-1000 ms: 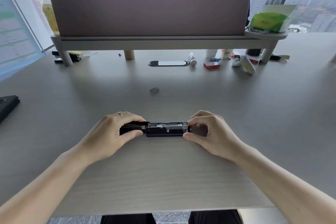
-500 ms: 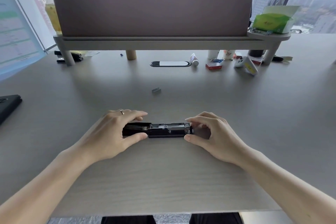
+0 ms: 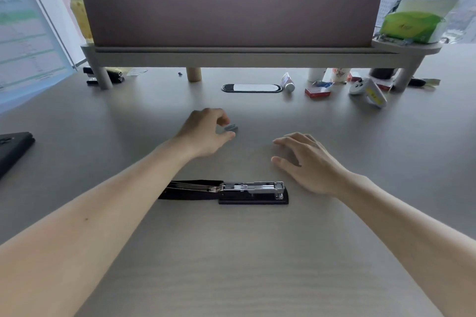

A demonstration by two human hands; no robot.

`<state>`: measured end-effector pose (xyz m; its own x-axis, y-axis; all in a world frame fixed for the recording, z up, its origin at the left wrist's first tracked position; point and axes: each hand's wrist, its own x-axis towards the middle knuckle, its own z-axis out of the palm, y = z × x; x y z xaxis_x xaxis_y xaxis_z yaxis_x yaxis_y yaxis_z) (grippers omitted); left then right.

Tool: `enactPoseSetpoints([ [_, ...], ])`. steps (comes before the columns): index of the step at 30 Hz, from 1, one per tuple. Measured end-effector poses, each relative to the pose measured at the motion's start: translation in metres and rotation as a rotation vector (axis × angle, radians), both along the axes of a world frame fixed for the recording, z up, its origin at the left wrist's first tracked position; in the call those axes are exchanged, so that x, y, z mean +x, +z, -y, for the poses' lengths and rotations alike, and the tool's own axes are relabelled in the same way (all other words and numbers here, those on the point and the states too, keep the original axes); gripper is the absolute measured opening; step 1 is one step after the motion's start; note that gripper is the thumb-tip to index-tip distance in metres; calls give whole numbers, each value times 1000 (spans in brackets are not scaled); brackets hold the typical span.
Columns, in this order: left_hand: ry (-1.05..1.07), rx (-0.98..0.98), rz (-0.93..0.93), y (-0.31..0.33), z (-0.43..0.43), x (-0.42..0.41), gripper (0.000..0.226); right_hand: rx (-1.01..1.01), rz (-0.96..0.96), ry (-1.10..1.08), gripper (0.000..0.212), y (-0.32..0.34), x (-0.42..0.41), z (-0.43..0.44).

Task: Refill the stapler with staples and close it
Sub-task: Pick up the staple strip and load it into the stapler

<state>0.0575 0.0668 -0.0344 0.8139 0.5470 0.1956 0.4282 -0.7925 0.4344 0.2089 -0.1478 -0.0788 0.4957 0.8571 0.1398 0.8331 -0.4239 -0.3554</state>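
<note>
Stapler (image 3: 226, 192) lying opened flat at desk (image 3: 231, 265) centre, magazine rail exposed; staple strip (image 3: 231, 127) at 12 o'clock from it, between parted thumb and fingers of left hand (image 3: 206, 134), not yet pinched. Right hand (image 3: 306, 162) at 2 o'clock, spread, empty. Probably light, brittle strip (snaps easily): best pinched by long sides.

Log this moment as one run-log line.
stapler: open on desk, unheld | left hand: open, fingers at staple strip, not gripped | right hand: open, empty | step: pick up staples
</note>
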Motion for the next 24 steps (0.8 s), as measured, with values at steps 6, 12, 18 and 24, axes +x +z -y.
enactPoseSetpoints([
  [6,44,20,-53,-17,-17,35,45,17,39,5,55,-6,5,-4],
  [12,70,106,45,-26,-22,48,20,32,38,-4,56,-7,5,-5],
  [18,-15,54,106,-9,0,33,18,112,-26,-21,51,-4,1,-3],
  [24,-208,-29,209,2,48,-7,18,355,-230,9,33,4,-12,-1],
])
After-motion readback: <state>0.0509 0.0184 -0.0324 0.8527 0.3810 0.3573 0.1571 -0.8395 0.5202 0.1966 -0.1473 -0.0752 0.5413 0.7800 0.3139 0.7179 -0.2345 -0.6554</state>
